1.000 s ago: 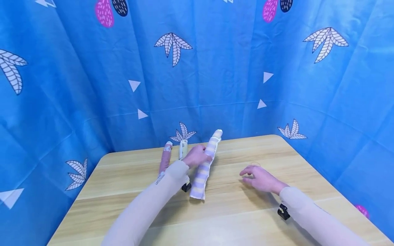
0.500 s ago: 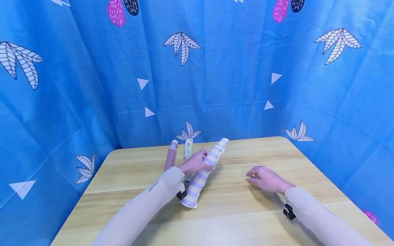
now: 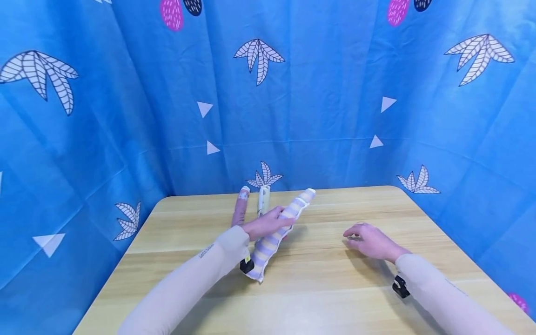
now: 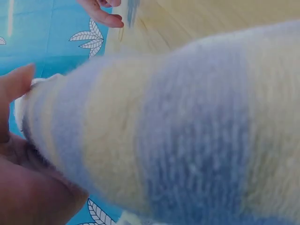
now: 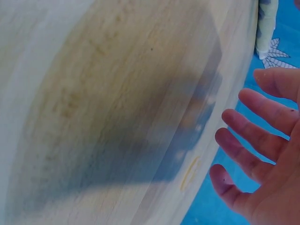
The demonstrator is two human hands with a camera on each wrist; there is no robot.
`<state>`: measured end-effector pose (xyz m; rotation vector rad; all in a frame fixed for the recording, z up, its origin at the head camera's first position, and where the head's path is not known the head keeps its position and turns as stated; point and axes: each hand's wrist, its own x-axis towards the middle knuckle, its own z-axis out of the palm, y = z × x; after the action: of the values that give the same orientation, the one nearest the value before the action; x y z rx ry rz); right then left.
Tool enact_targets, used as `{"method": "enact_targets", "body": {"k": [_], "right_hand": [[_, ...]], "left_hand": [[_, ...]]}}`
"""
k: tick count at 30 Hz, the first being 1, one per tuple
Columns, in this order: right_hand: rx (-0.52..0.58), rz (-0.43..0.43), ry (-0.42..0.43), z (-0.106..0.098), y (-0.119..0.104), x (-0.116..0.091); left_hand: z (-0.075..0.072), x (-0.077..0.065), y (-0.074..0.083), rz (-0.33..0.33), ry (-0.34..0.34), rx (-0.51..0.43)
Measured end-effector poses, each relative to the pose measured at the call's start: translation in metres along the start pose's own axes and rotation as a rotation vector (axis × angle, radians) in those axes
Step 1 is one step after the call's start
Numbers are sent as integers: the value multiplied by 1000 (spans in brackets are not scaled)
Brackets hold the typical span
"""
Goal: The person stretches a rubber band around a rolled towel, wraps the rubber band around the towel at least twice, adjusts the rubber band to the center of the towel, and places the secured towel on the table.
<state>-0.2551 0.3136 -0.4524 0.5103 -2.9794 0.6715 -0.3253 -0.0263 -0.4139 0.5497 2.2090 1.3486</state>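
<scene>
Fingers (image 3: 286, 222) of the left hand (image 3: 264, 226) are clamped on the striped knit tube (image 3: 270, 245) over the worktop (image 3: 318, 298), so basically a gripping step, with steady support probably needed next, while the right hand (image 3: 372, 241) is empty, fingers apart.

The head camera looks forward and down over the table (image 3: 318, 302); both closer wrist views share the curtain (image 3: 314, 102) beyond.
</scene>
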Motion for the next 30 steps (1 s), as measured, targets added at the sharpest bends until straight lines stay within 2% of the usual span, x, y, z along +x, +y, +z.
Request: {"method": "enact_targets", "body": {"k": [5,7,10,12,17,22,25,30], "right_hand": [[-14,-5,4,-1,2,-2],[-23,-1,8,-2,4,-3],[-35,7,13,-3,7,-3],[-54,5,19,-3,10,-3],[-128,2,41,-5,20,-2],[-163,25,76,-10,29,0],[-185,30,99,-12,33,2],[-232,65,120,-14,38,8]], "left_hand": [[2,2,4,-32,-16,-52],[1,0,5,-29,-8,-36],[0,-3,5,-14,-1,32],[-1,-5,5,24,-5,99],[0,-11,8,96,-30,163],[6,-19,14,132,-10,232],[9,-22,16,170,5,307],[15,-26,16,170,35,418]]}}
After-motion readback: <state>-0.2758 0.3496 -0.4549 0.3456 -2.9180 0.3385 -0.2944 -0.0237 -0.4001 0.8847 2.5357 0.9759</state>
